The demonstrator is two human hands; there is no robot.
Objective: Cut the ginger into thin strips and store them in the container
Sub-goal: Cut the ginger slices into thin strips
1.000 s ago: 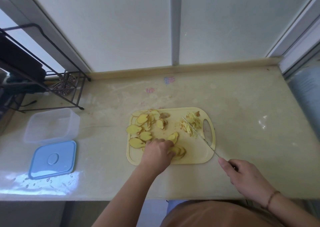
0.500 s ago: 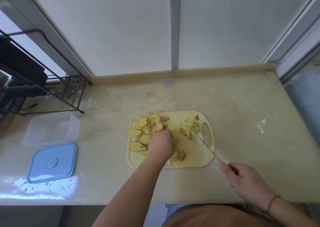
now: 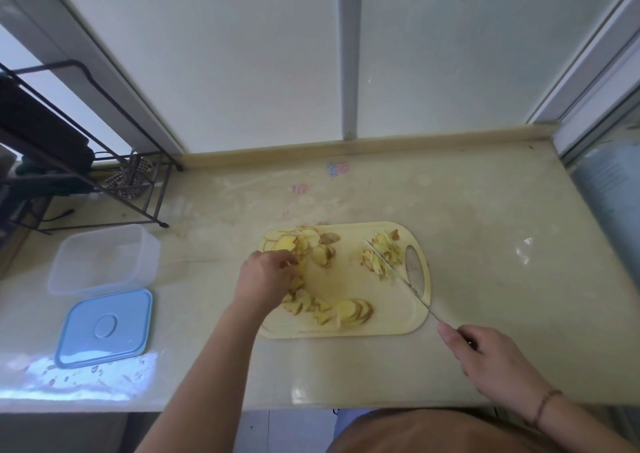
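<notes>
A pale yellow cutting board (image 3: 346, 279) lies on the counter with several ginger slices (image 3: 353, 312) spread over its left and front parts. A small heap of cut ginger strips (image 3: 381, 255) sits near the board's handle hole. My left hand (image 3: 266, 276) is over the left side of the board, its curled fingers gathering ginger slices. My right hand (image 3: 491, 359) grips the handle of a knife (image 3: 398, 276) whose blade rests across the strips. The clear plastic container (image 3: 100, 258) stands open at the left.
The container's blue lid (image 3: 104, 328) lies in front of it near the counter's front edge. A black wire rack (image 3: 86, 161) stands at the back left. Window panes and the sill (image 3: 346, 147) close off the back. Ginger peel scraps (image 3: 93, 371) lie by the lid.
My left hand has moved from the front stack of slices back and left to the slices at the board's left side. The right hand and knife have stayed almost in place.
</notes>
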